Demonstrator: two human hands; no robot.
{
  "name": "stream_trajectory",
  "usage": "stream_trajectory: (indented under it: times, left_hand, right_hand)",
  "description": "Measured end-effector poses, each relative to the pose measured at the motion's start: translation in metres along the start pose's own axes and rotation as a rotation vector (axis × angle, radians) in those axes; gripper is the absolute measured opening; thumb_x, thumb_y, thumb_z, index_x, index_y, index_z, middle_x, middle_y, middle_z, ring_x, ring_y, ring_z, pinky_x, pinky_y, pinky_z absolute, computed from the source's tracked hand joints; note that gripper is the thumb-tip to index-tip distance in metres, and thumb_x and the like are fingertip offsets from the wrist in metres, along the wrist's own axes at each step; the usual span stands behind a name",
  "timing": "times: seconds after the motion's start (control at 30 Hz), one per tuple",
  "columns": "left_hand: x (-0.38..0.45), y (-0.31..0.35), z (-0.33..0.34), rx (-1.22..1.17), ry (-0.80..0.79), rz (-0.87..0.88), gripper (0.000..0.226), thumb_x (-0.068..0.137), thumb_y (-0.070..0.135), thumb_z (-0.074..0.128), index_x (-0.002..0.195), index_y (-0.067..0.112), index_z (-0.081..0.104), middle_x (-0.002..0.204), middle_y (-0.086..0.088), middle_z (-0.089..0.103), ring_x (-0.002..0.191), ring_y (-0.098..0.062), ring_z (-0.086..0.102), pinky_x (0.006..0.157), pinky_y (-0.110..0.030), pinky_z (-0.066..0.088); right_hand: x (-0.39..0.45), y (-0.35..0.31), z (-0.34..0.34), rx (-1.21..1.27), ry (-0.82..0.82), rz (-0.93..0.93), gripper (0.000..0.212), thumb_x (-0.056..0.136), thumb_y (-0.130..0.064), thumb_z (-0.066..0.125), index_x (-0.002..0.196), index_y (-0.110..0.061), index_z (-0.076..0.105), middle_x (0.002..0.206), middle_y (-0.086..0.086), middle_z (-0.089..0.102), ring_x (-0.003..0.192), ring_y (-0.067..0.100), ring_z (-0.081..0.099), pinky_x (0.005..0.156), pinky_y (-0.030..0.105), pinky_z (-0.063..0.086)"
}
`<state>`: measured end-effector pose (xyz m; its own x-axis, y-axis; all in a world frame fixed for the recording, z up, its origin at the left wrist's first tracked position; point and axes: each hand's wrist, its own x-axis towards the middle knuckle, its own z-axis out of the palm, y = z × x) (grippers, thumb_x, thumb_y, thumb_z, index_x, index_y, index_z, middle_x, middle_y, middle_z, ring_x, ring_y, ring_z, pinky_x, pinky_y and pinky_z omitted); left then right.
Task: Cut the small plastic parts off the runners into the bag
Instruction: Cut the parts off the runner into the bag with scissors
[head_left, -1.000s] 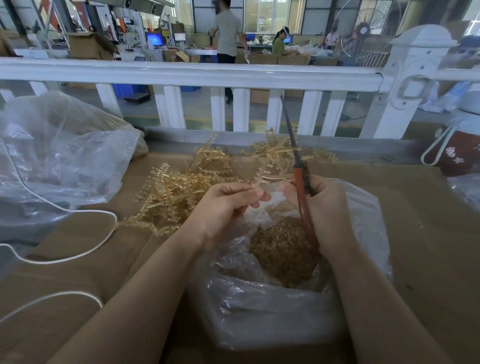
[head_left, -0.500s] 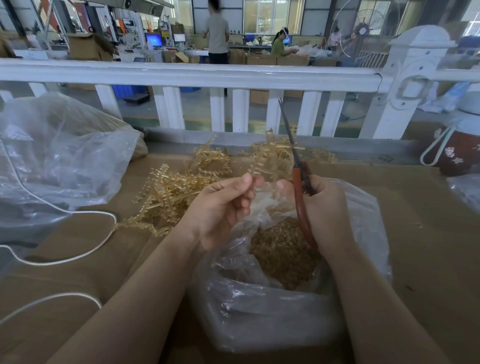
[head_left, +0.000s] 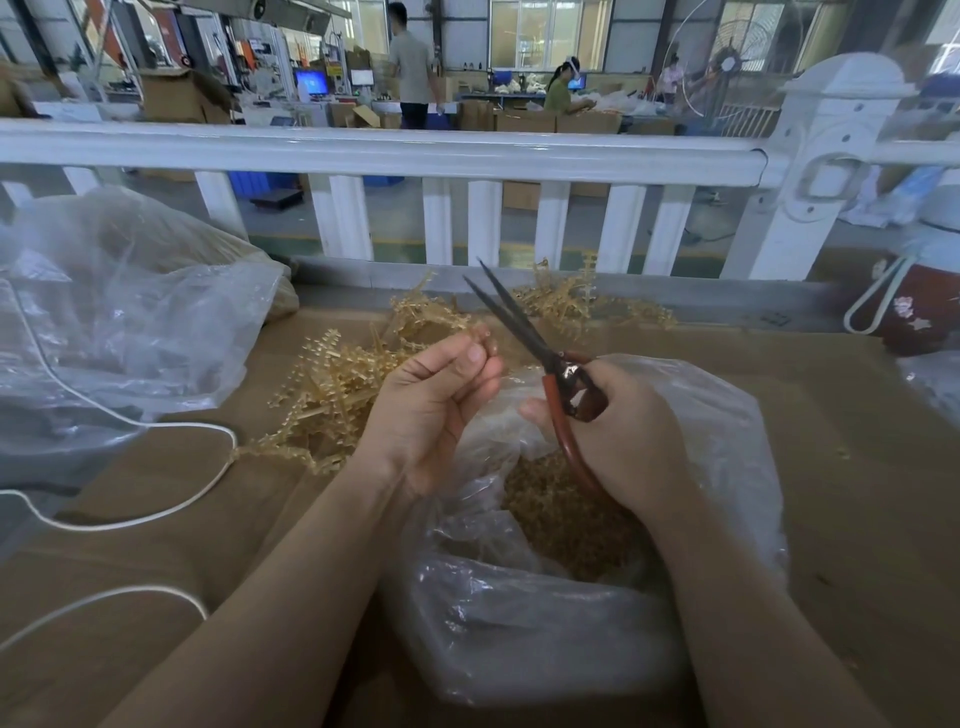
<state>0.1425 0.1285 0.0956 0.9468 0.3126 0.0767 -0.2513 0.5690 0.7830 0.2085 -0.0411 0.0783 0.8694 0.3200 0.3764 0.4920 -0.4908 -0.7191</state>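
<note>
White fence rail (head_left: 384, 150) across the back, a big crumpled plastic sheet (head_left: 119, 322) left with a white cord (head_left: 156, 426) trailing over the brown table (head_left: 857, 467). Pile of amber runners (head_left: 337, 384) lies behind the left hand (head_left: 436, 405), which pinches a tiny amber piece — barely visible. Right hand (head_left: 628, 436) grips red-handled scissors (head_left: 524, 332), blades slightly parted, pointing up and away-left. Below, the clear bag (head_left: 519, 623) sits open — golden cut parts (head_left: 566, 514) heaped inside.

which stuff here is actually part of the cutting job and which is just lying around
In use: scissors in right hand; small piece pinched by left hand; open bag of cut parts; pile of runners.

Lying about: big plastic bag, white cord, flowered container.
</note>
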Motion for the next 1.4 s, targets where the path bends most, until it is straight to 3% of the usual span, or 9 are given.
stream_trajectory:
  times: [0.2, 0.43, 0.67, 0.9, 1.1, 1.3, 1.4]
  left_hand:
    - [-0.0034, -0.0019, 0.0039, 0.083, -0.014, 0.088, 0.012, 0.077, 0.008, 0.068, 0.089, 0.009, 0.069, 0.086, -0.003, 0.075, 0.078, -0.01, 0.071, 0.074, -0.02, 0.058]
    - [-0.0037, -0.002, 0.0059, 0.12, 0.046, 0.173, 0.011, 0.086, -0.003, 0.061, 0.088, 0.007, 0.066, 0.085, -0.005, 0.073, 0.079, -0.013, 0.07, 0.076, -0.021, 0.058]
    - [-0.0051, 0.0001, 0.0075, 0.138, 0.074, 0.189, 0.017, 0.09, -0.006, 0.059, 0.083, 0.007, 0.067, 0.076, -0.001, 0.073, 0.07, -0.009, 0.069, 0.069, -0.019, 0.057]
    - [-0.0046, 0.0001, 0.0051, 0.119, 0.094, 0.19, 0.01, 0.088, -0.004, 0.061, 0.087, 0.005, 0.066, 0.078, -0.003, 0.073, 0.072, -0.011, 0.07, 0.07, -0.019, 0.057]
    - [-0.0045, 0.0, 0.0035, 0.108, 0.081, 0.188, 0.016, 0.075, 0.008, 0.068, 0.091, 0.004, 0.067, 0.08, -0.003, 0.074, 0.073, -0.01, 0.071, 0.069, -0.019, 0.057]
    - [-0.0052, 0.0003, 0.0024, 0.132, 0.07, 0.197, 0.008, 0.073, 0.01, 0.069, 0.081, 0.008, 0.071, 0.079, -0.004, 0.075, 0.071, -0.011, 0.071, 0.068, -0.02, 0.057]
    - [-0.005, 0.001, 0.0012, 0.163, 0.071, 0.208, 0.012, 0.075, 0.01, 0.069, 0.086, 0.005, 0.069, 0.08, -0.004, 0.075, 0.072, -0.012, 0.071, 0.069, -0.02, 0.057]
  right_hand:
    - [-0.0006, 0.0021, 0.0023, -0.169, -0.027, -0.068, 0.062, 0.065, -0.087, 0.058, 0.102, -0.037, 0.059, 0.091, -0.022, 0.063, 0.083, 0.002, 0.058, 0.072, 0.025, 0.047]
    - [-0.0034, -0.0029, 0.0007, -0.264, 0.014, -0.143, 0.06, 0.063, -0.092, 0.043, 0.093, -0.04, 0.048, 0.084, -0.028, 0.049, 0.068, -0.009, 0.044, 0.061, 0.007, 0.029]
    - [-0.0017, -0.0026, 0.0012, -0.309, 0.041, -0.136, 0.078, 0.062, -0.095, 0.037, 0.1, -0.033, 0.065, 0.084, -0.025, 0.057, 0.073, 0.001, 0.053, 0.064, 0.017, 0.041]
    - [-0.0023, -0.0028, 0.0011, -0.356, 0.057, -0.139, 0.073, 0.064, -0.093, 0.037, 0.092, -0.031, 0.066, 0.079, -0.022, 0.062, 0.062, -0.001, 0.049, 0.059, 0.013, 0.037]
    - [-0.0036, -0.0038, 0.0008, -0.332, 0.073, -0.155, 0.066, 0.064, -0.094, 0.036, 0.08, -0.034, 0.059, 0.065, -0.026, 0.048, 0.057, -0.007, 0.044, 0.056, 0.009, 0.029]
    - [-0.0043, -0.0017, 0.0005, -0.279, 0.067, -0.184, 0.081, 0.064, -0.093, 0.038, 0.09, -0.024, 0.072, 0.078, -0.015, 0.068, 0.067, 0.007, 0.06, 0.066, 0.021, 0.052]
    - [-0.0047, -0.003, -0.0005, -0.255, 0.055, -0.175, 0.083, 0.063, -0.094, 0.038, 0.091, -0.025, 0.073, 0.077, -0.016, 0.068, 0.068, 0.006, 0.061, 0.067, 0.024, 0.054]
